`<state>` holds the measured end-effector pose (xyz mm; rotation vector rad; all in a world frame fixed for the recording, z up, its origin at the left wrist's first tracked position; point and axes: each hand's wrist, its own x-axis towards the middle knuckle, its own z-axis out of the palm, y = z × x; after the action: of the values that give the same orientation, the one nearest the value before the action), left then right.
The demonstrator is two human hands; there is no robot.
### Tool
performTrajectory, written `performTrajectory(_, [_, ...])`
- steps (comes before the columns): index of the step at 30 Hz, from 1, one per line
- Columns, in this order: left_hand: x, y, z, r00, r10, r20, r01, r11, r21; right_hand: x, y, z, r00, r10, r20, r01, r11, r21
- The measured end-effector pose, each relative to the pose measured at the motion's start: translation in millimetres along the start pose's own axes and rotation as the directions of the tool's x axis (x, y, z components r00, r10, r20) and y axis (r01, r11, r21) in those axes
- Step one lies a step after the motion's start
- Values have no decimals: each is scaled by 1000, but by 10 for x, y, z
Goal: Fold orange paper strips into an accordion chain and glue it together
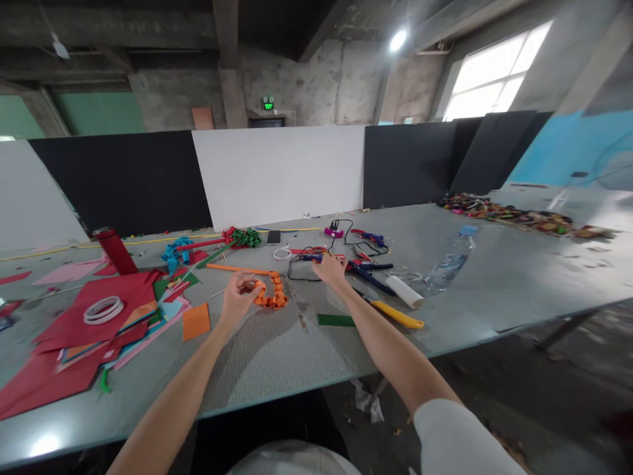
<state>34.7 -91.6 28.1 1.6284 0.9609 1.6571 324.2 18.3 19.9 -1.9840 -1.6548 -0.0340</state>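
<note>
My left hand (238,297) is closed, thumb and fingers pinching one end of a folded orange paper strip (277,297). The strip bends in a U of small loops on the table, and a straight orange stick (240,268) lies just behind it. My right hand (330,269) reaches farther forward, its fingers curled on a dark blue glue gun (310,257). The fingers partly hide the gun, and a black cord loops beside it. Dark blue-handled pliers (373,276) lie right of that hand.
A yellow-handled cutter (398,315), a white roll (405,291) and a water bottle (451,260) stand or lie to the right. On the left are red paper sheets (74,356), tape rolls (103,309) and a red flask (115,251). A green strip (336,320) lies near the front.
</note>
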Motion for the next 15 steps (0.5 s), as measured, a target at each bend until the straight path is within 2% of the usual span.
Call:
performTrajectory(10, [-3,-3,6,1000,-1,2,1,1000,1,-111,-31,17,993,-109,51,113,991,-74])
performTrajectory(13, [-6,-12,2,1000,5,10,-5,1000,-4,-175,-105,-4,990,-143,0,143,987,-74])
performTrajectory(15, [-4,-19,-2,1000,7,3,-7,1000,0,-242,-208,-40,961,-267,-77,269,963,6])
